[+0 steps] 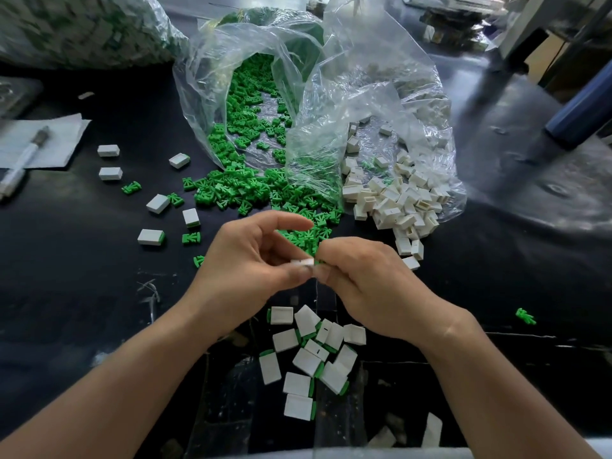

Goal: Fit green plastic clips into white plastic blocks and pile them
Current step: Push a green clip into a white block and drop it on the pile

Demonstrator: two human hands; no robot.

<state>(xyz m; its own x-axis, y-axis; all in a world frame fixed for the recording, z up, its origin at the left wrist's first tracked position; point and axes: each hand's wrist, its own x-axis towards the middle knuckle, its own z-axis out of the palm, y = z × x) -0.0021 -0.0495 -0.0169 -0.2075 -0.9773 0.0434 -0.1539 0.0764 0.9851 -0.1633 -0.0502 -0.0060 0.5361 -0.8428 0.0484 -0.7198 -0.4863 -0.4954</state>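
Left hand (251, 265) and right hand (374, 286), fingers curled, pinch one smooth rectangular white block (302, 262) near toothed green clips (231, 190).

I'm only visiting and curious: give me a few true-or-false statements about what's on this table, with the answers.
1. The left hand and right hand pinch a small white plastic block between their fingers. True.
2. The loose green plastic clips spill from a cardboard box. False: they spill from a clear plastic bag.
3. A pile of white blocks fitted with green clips lies on the black table, nearer the person than the hands. True.
4. The white pen lies at the table's right side. False: it rests on white paper at the left.
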